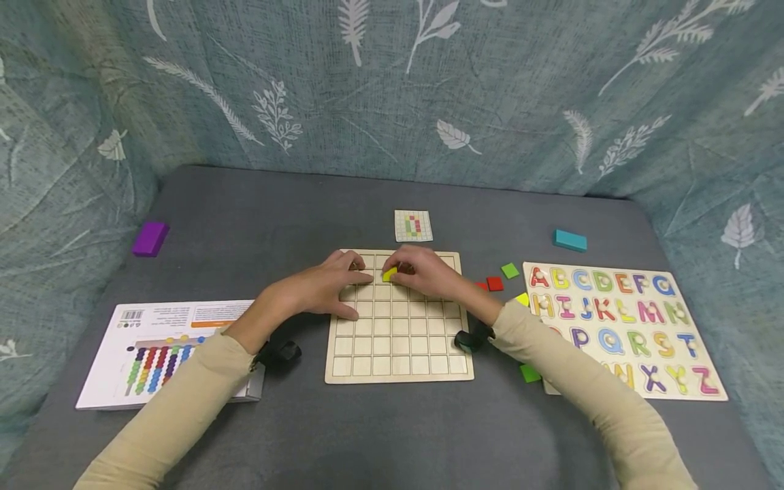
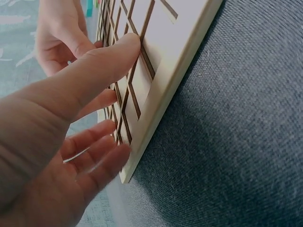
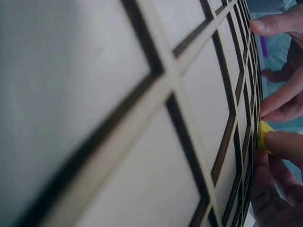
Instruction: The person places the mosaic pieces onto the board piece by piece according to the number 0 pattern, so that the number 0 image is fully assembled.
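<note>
the right hand (image 1: pixel 429 272) pinches a small yellow tile (image 1: pixel 389 274) in a closed grip, at the upper middle of the wooden grid board (image 1: pixel 398 354), which lies in the centre of the frame on the grey surface (image 1: pixel 380 435). the left hand (image 1: pixel 331 286) grasps nothing — its fingers lie straight and relaxed on the upper left part of the board, just beside the tile. a small pattern card (image 1: pixel 413 225) lies above the board, and an alphabet puzzle (image 1: pixel 625 327) is at the right — loose green and red tiles (image 1: pixel 495 283) lie between them.

Grey fabric-covered desk (image 1: pixel 380 435) carries a wooden grid board (image 1: pixel 398 347) beneath the hands, a pattern card (image 1: pixel 413 225) beyond them, an alphabet puzzle (image 1: pixel 625 327) and loose coloured tiles (image 1: pixel 510 271) right, a booklet (image 1: pixel 153 350) left.
</note>
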Demonstrator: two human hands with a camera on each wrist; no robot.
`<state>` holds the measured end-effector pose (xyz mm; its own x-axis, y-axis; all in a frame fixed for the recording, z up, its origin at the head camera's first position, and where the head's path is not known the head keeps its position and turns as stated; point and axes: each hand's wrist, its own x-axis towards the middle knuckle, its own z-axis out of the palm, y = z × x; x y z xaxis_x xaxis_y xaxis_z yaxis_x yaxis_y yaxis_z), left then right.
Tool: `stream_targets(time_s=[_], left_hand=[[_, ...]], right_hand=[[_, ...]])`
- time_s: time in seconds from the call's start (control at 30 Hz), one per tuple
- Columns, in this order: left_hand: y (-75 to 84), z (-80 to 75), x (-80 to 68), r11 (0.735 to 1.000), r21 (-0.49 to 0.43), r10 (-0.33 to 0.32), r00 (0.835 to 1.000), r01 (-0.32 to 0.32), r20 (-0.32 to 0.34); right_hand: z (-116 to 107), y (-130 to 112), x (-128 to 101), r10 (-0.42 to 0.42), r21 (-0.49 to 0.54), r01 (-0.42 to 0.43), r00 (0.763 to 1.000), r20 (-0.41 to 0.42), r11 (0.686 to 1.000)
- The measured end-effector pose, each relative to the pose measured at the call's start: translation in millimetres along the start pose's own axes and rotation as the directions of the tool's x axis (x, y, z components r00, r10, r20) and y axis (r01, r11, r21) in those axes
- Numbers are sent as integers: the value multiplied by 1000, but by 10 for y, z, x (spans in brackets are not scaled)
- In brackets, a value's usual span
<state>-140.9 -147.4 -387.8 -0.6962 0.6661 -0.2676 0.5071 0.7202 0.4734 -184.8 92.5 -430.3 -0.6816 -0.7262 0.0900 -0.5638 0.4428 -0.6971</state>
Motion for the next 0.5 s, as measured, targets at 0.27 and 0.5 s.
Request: stream_targets(time_s=[0.27, 0.5], left_hand=[[-25, 15, 10, 1000, -11, 6, 1000, -6, 1], [-14, 16, 21, 1000, -21, 3, 999, -3, 32]], right_hand=[[4, -5, 8, 26, -9, -26, 1000, 6, 1000], [17, -7, 16, 11, -16, -10, 1000, 11, 1000]])
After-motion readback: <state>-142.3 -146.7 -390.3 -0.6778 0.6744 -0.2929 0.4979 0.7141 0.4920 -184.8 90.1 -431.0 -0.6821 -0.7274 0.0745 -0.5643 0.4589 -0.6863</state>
